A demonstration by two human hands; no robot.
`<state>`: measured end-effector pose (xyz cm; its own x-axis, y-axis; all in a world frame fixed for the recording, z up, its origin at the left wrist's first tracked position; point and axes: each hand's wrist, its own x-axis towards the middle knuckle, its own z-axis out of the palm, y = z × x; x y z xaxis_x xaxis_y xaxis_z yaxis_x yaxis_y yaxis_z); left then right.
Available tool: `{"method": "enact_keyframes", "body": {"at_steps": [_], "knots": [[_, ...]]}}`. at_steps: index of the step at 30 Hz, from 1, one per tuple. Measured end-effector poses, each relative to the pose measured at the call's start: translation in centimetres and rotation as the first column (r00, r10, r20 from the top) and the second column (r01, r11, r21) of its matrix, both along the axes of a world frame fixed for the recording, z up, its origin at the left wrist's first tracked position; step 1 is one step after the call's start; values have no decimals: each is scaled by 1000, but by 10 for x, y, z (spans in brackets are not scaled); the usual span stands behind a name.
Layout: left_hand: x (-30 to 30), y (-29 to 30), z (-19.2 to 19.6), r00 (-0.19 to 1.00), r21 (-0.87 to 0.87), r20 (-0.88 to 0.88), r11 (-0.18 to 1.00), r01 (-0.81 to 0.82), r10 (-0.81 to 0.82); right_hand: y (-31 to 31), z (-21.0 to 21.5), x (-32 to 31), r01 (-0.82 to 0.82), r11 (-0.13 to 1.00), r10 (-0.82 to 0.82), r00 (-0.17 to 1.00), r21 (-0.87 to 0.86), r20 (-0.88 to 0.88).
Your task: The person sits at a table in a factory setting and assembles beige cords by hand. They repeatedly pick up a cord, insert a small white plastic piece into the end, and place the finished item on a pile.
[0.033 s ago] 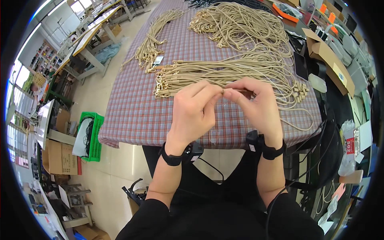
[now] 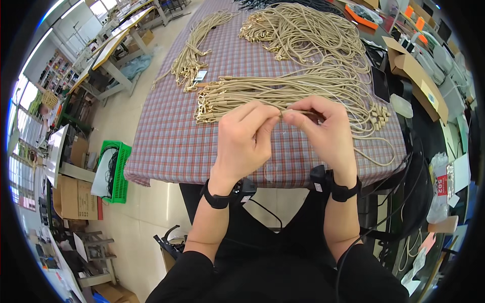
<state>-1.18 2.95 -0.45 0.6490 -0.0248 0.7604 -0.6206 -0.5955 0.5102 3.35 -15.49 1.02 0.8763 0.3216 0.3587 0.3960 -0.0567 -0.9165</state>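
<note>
Left hand: raised over the near part of the tabletop, grip pressed together, thumb and forefinger pinching one end of a thin beige cord; black band on the wrist.
Right hand: just beside the left hand, fingertips almost touching it, grip pinching the same cord together with a small dark piece; black band on the wrist.
Beige cord: held between both hands, above the near middle of the tabletop.
Tabletop: covered with a checked cloth.
Cord bundle: lies flat just behind the hands, metal clasps at its left end.
Small cord bundle: farther back, left side.
Large cord heap: far end, loosely coiled.
Cardboard box: right of the tabletop.
Green crate: on the floor, left.
</note>
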Motion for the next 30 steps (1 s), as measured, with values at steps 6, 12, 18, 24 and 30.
{"method": "enact_keyframes", "body": {"at_steps": [6,12,18,24,30], "knots": [[-3,1,2,999,-101,-31,995,-23,19,3,4,1,43,997,-26,973,-67,229],[-1,-1,7,999,-66,-24,997,39,-40,1,1,0,7,998,-14,994,67,106],[-4,-12,9,983,-99,-173,994,49,-65,-7,-7,7,-5,999,1,994,41,107],[3,-11,0,991,-89,-118,995,48,-58,-7,-6,3,-52,990,51,999,132,12],[6,-13,5,1000,-63,-25,998,5,-6,-18,-3,11,-94,995,85,981,44,174]]}}
